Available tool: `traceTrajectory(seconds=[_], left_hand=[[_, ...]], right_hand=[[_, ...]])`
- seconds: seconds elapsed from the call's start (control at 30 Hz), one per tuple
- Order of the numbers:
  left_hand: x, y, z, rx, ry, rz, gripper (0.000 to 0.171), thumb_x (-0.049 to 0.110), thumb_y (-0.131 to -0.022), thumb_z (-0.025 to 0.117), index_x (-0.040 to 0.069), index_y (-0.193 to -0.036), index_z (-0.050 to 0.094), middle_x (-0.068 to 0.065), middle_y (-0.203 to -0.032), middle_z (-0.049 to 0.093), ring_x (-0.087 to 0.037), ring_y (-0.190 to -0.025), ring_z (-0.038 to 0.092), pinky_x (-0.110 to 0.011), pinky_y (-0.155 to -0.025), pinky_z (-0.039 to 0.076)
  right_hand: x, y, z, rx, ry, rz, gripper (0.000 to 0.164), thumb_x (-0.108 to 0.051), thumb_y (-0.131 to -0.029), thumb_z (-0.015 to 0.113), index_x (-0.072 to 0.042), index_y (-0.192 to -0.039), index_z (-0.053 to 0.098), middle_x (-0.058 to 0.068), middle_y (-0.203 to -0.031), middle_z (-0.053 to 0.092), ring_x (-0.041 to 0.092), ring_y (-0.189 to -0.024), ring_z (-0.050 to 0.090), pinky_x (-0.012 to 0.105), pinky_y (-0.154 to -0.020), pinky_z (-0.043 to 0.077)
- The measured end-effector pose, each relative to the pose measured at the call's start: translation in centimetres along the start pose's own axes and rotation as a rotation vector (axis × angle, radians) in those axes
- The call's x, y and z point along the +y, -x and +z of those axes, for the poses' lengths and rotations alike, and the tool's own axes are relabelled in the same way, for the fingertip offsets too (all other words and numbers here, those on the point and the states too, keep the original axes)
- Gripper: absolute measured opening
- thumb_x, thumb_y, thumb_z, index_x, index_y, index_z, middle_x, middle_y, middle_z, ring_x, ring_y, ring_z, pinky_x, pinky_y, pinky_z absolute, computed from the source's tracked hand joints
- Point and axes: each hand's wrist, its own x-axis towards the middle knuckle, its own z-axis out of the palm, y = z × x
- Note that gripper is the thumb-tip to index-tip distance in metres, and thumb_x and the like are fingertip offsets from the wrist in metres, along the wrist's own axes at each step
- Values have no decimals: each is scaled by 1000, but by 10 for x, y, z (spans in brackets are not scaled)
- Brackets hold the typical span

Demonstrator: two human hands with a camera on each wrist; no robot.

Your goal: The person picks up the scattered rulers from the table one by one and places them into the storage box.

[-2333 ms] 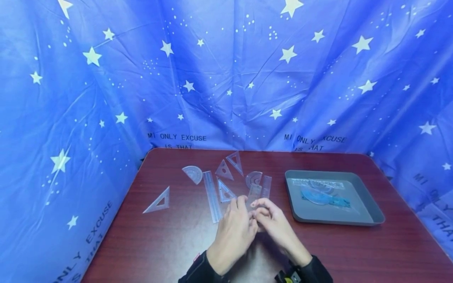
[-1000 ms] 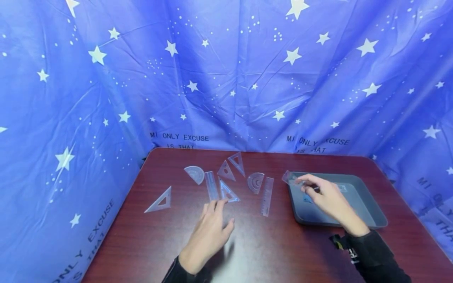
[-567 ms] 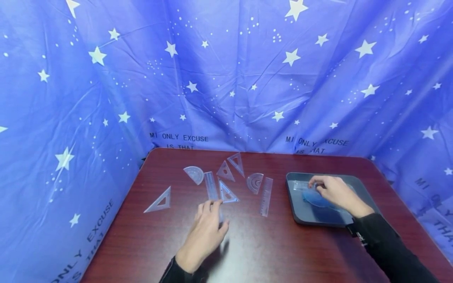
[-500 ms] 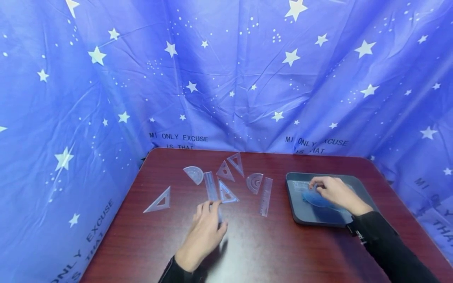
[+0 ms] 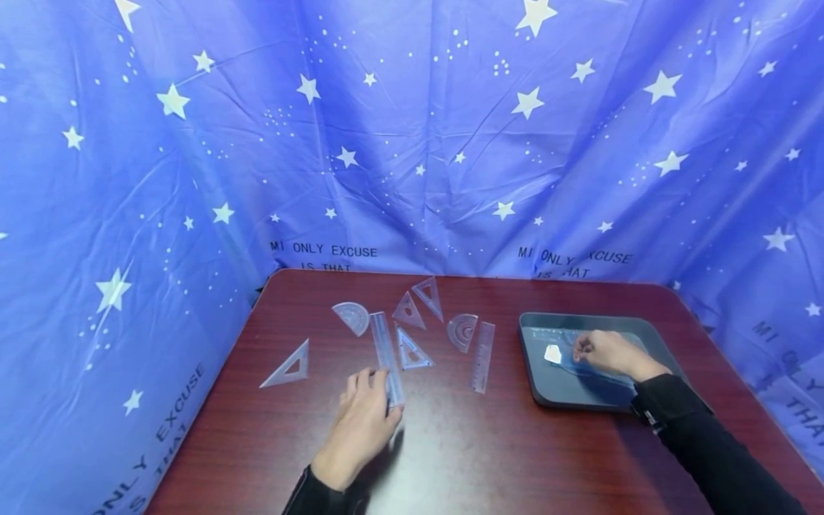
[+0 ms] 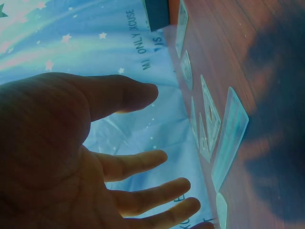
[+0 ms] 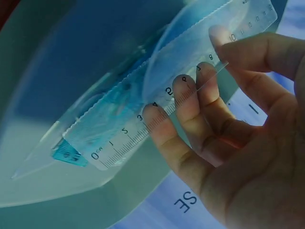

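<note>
Right hand (image 5: 608, 354): clear ruler (image 7: 169, 80) was gripped between thumb and fingers
Grey tray (image 5: 582, 402), right: clear ruler was held over blue pieces (image 7: 70, 155)
Left hand (image 5: 359, 425): was found relaxed, fingers spread, near the long ruler (image 5: 381, 336)

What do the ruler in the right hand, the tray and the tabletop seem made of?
Ruler: most likely clear, smooth plastic, since the right hand shows through it behind the printed scale.
Tray: grey, smooth, probably moulded plastic judging by its rounded corners, though coated metal is possible.
Tabletop: reddish-brown, wood-grained, with a sheen where light reflects; veneer, laminate or solid wood, I can't tell.
</note>
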Motion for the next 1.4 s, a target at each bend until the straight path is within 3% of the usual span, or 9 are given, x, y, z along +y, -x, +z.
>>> traceTrajectory(seconds=[0.2, 0.33, 0.47, 0.67, 0.83, 0.93, 1.2, 1.4], left_hand=[[-2, 0, 1, 0, -7, 0, 62, 20, -91, 82, -4, -144, 59, -30, -142, 58, -46, -133, 53, -67, -109, 46], [-2, 1, 2, -4, -1, -2, 61, 19, -91, 81, -3, -144, 59, -29, -141, 58, -45, -132, 53, -65, -109, 47], [-2, 1, 1, 12, -1, 3, 60, 19, -90, 81, -3, -142, 60, -29, -140, 59, -45, -132, 54, -66, -108, 47], [-5, -1, -2, 4, -3, -15, 59, 20, -92, 79, -3, -143, 59, -31, -142, 57, -47, -134, 53, -69, -109, 46], [-9, -3, -5, 9, 0, -26, 57, 19, -94, 77, -4, -143, 59, -33, -144, 56, -49, -135, 51, -69, -110, 45], [-12, -4, -6, 3, 8, -34, 58, 18, -95, 76, -5, -144, 58, -34, -145, 55, -50, -137, 50, -70, -112, 44], [-27, -13, -10, -14, -37, -78, 59, 20, -96, 75, -5, -146, 56, -32, -145, 56, -50, -139, 49, -68, -113, 44], [-42, -21, -18, -10, -40, -88, 59, 20, -98, 72, -8, -147, 54, -35, -143, 55, -52, -138, 48, -69, -112, 44]], right_hand=[[5, -3, 6, -11, -50, 72, 20, 5, -84, 64, -6, -97, 73, 14, -98, 75, 24, -79, 65, 39, -66, 56], [7, -5, 10, 5, -50, 111, 22, 6, -83, 67, -2, -104, 68, 15, -98, 71, 24, -79, 62, 35, -62, 54], [9, -6, 10, 33, -31, 94, 25, 3, -82, 75, 1, -106, 66, 15, -95, 71, 28, -83, 64, 40, -68, 56], [10, -3, 9, 31, -27, 87, 31, 0, -85, 76, 6, -113, 67, 21, -100, 72, 31, -87, 67, 41, -69, 58], [4, 1, 6, 74, -29, 62, 35, -4, -87, 77, 8, -118, 68, 29, -109, 71, 45, -101, 69, 59, -84, 60], [-5, 8, 5, 132, -31, 39, 36, -4, -88, 77, 8, -120, 69, 32, -115, 69, 50, -107, 65, 66, -89, 57], [-51, 23, 3, 244, -34, 26, 37, -8, -93, 78, 5, -127, 68, 35, -125, 62, 49, -111, 64, 66, -90, 56], [-82, 37, 1, 286, -57, -49, 37, -9, -93, 79, 2, -127, 69, 31, -126, 64, 47, -113, 64, 65, -91, 56]])
